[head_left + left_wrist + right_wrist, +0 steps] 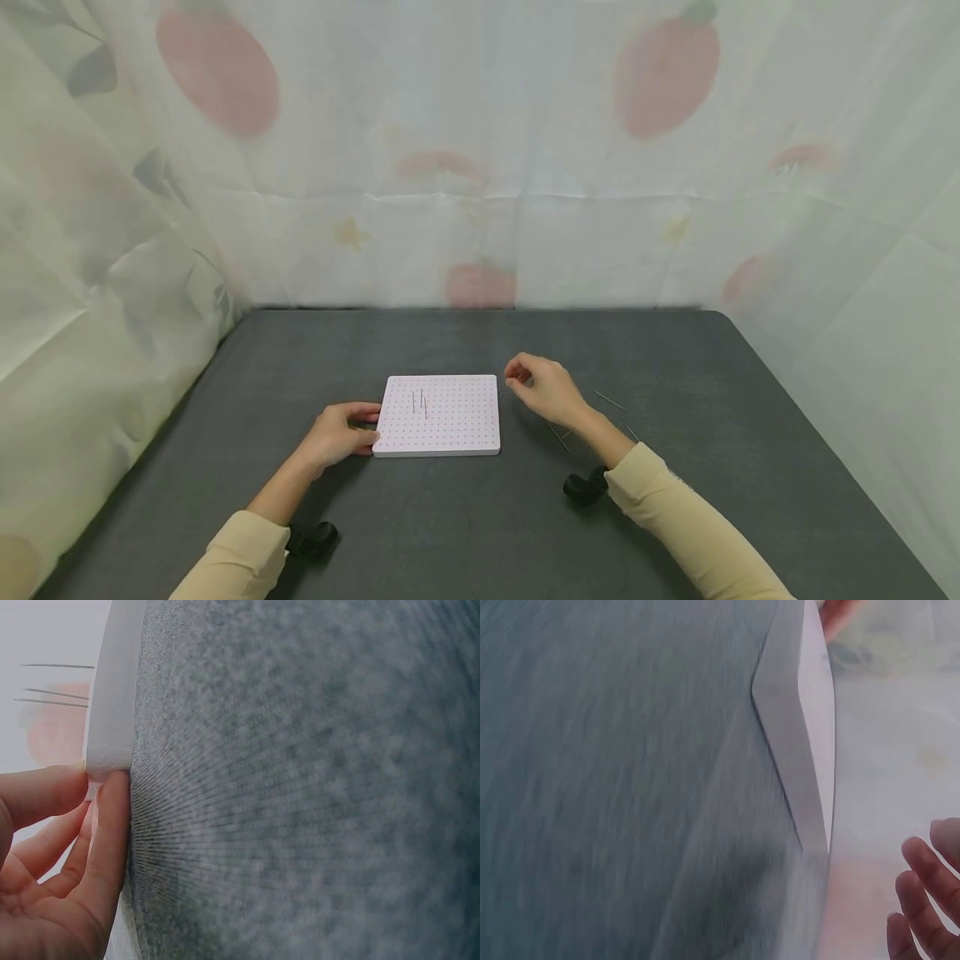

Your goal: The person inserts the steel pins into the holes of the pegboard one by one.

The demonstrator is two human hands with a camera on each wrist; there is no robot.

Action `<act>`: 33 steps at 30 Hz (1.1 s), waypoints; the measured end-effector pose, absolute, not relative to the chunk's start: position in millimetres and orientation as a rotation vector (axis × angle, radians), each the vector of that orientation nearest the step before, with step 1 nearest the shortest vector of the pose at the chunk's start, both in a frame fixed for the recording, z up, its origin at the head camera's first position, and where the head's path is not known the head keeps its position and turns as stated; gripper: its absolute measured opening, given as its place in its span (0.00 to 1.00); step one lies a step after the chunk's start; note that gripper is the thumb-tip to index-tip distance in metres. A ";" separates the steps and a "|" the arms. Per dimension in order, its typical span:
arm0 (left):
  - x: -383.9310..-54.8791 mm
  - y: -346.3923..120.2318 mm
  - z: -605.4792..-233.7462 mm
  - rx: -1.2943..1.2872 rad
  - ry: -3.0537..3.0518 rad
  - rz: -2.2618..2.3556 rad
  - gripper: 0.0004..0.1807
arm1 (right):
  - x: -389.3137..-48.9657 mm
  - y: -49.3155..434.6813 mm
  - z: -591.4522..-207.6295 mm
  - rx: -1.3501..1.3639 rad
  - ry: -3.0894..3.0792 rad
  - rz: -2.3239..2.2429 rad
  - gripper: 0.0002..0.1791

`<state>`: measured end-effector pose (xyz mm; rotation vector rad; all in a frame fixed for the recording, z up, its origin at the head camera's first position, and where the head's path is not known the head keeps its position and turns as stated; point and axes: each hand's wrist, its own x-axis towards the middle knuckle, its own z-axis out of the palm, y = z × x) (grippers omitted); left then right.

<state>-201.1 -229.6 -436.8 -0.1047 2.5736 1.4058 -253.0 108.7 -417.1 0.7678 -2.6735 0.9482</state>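
Observation:
A white pegboard point(457, 425) with a grid of small holes lies on the dark table. Three thin metal pins point(425, 407) stand upright in its left part, and the left wrist view shows these pins point(56, 666) from the side. At the board's left edge my left hand point(335, 435) grips it, thumb at the top edge and fingers against the side. My right hand point(551, 390) is raised just beyond the board's right edge, fingers loosely bent. Nothing shows between the fingers point(922, 900) in the right wrist view.
Several loose metal pins point(610, 401) lie on the table to the right, around and beneath the right forearm. The grey tabletop point(450, 533) ends at a printed curtain point(585, 250) behind; more curtain hangs along both sides. Black wrist devices point(315, 540) sit below each sleeve cuff.

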 end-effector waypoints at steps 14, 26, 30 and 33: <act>-200.7 -231.3 -437.8 -0.098 2.565 1.414 0.28 | -264.5 173.4 -412.9 0.673 -2.628 0.951 0.06; -201.1 -232.1 -437.5 -0.083 2.557 1.428 0.28 | -265.7 212.9 -425.0 0.590 -2.728 0.903 0.10; -201.3 -230.8 -436.5 -0.090 2.555 1.434 0.28 | -264.6 223.9 -429.5 0.577 -2.753 0.877 0.10; -201.5 -230.2 -436.5 -0.090 2.551 1.438 0.28 | -262.5 231.5 -432.1 0.567 -2.780 0.867 0.10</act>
